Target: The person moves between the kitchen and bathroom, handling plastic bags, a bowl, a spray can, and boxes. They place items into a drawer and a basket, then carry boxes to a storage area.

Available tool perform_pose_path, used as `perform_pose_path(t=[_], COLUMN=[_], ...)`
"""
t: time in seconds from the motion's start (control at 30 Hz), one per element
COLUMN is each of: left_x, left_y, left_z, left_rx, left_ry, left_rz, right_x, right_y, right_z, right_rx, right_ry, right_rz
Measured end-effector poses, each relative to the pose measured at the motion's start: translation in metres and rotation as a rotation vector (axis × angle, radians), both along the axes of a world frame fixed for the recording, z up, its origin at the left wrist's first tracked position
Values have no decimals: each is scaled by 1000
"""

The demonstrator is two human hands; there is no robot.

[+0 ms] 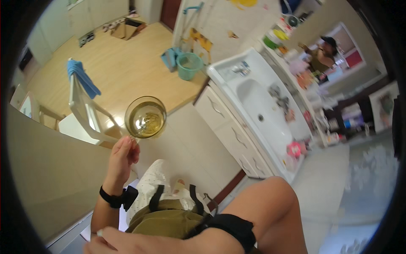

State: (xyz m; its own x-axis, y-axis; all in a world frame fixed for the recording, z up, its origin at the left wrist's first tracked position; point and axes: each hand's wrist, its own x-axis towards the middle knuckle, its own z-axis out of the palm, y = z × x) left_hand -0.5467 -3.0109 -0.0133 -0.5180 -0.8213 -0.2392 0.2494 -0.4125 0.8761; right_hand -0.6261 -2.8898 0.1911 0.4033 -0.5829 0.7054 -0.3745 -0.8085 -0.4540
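Observation:
My left hand (122, 155) is closed around the handle of a clear glass cup (145, 117), held out over the floor. Yellowish liquid with thin strands in it fills part of the cup. Low in the picture, my right hand (127, 243) reaches across my body, close to the left forearm and cut off by the lower rim; whether it holds anything cannot be seen. Black bands circle both wrists. An olive bag or garment (168, 220) lies against my front.
A white washbasin (268, 127) on a drawer cabinet (234, 130) stands to the right, below a cluttered shelf and a mirror. To the left is a white chair (85, 111) with a blue cloth (83, 77). A green basket (188, 66) and a cardboard box (125, 30) are farther off.

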Motion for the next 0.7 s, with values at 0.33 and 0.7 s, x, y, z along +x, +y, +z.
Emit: perform_pose_path(t=[0.33, 0.7], left_x=[-71, -33], left_y=[-250, -493], left_z=[-2, 31], left_rx=[-30, -48], left_ry=[4, -54], left_rz=[192, 554], right_x=[-146, -287], right_y=[-281, -602], right_z=[23, -64], right_rx=[703, 906], right_ry=[184, 338], right_rz=[777, 101])
